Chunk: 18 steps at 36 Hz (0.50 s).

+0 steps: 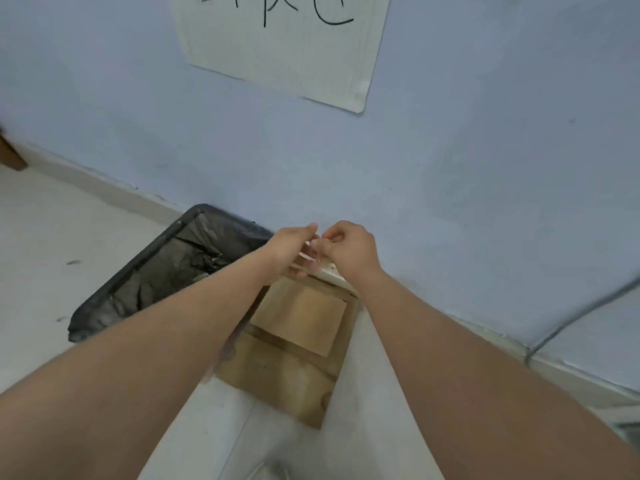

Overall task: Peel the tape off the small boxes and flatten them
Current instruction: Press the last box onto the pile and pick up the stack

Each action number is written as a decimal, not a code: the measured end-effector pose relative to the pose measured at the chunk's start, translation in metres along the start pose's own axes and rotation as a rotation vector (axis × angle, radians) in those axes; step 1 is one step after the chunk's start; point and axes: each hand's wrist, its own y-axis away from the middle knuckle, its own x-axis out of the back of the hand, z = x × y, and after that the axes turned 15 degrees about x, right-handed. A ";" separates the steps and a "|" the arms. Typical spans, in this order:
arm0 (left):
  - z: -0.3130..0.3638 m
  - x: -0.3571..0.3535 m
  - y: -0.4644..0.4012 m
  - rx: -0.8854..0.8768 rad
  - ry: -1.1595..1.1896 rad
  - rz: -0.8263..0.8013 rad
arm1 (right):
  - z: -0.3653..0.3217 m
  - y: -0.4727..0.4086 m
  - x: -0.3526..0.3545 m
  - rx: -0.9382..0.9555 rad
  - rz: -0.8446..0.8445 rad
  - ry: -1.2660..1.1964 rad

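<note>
At centre frame, the left hand [294, 251] and right hand [348, 249] pinch a pale strip, probably tape [308, 258], together. Below lies flattened cardboard [294, 341] on the floor, bin [166, 268] at left; remaining boxes unseen.

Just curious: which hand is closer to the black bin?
Left. The left hand is beside the bin's far corner; the right hand is farther right, beyond it.

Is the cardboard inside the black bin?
No, the flattened cardboard lies on the floor beside the black bin, not inside it.
</note>
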 end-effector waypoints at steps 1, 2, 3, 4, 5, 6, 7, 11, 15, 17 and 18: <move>0.007 0.004 0.008 -0.016 0.027 -0.023 | -0.011 -0.001 0.002 0.023 0.019 -0.036; 0.014 0.008 0.015 -0.031 0.062 -0.048 | -0.021 -0.003 0.003 0.033 0.034 -0.094; 0.021 0.013 0.023 -0.042 0.108 -0.074 | -0.030 -0.004 0.004 0.036 0.052 -0.163; 0.028 0.017 0.030 -0.050 0.160 -0.098 | -0.039 -0.006 0.004 0.037 0.071 -0.232; 0.034 0.022 0.038 -0.055 0.216 -0.118 | -0.048 -0.008 0.003 0.039 0.081 -0.280; 0.039 0.028 0.044 -0.052 0.279 -0.130 | -0.056 -0.010 0.000 0.056 0.092 -0.300; 0.044 0.033 0.050 -0.043 0.344 -0.135 | -0.064 -0.012 -0.004 0.073 0.106 -0.286; 0.046 0.058 0.063 0.003 0.515 -0.094 | -0.093 -0.015 -0.012 0.122 0.026 -0.136; 0.034 0.082 0.066 0.059 0.457 0.010 | -0.103 -0.012 -0.018 0.184 -0.284 0.363; 0.027 0.095 0.063 0.063 0.389 0.141 | -0.101 -0.011 -0.019 0.154 -0.323 0.490; 0.022 0.102 0.059 0.053 0.315 0.245 | -0.098 -0.011 -0.018 0.156 -0.326 0.535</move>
